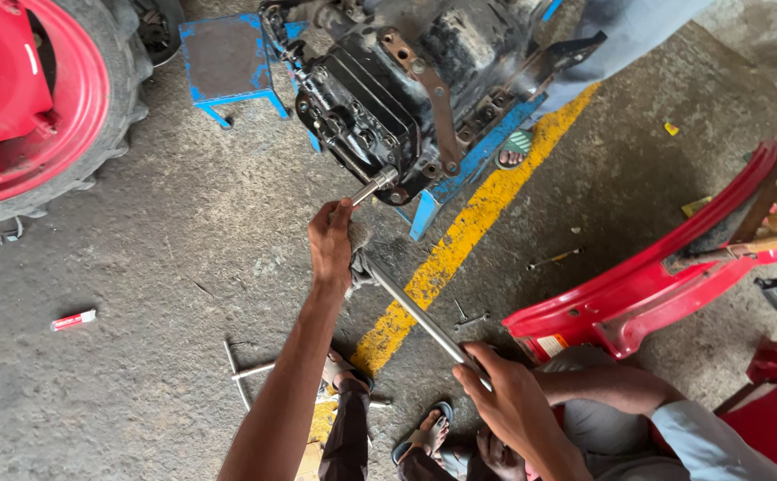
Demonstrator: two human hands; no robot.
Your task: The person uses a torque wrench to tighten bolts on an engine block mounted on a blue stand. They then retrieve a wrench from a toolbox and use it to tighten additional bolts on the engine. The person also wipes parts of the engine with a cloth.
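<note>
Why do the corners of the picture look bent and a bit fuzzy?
Head view: the wide lens curves the edges, so the tyre and yellow floor stripe bow; soft, even daylight, faint shadows, no glare; the left hand and right hand on the long metal bar are sharp; the corners are slightly smeared.

Red tractor wheel [23, 98], blue stand [228, 62], yellow floor line [468, 232].

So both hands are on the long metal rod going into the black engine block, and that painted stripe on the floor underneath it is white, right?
Not quite: the head view shows the painted stripe is yellow, not white. The rest holds: the left hand and right hand both grip the long metal rod running up to the black engine block.
</note>
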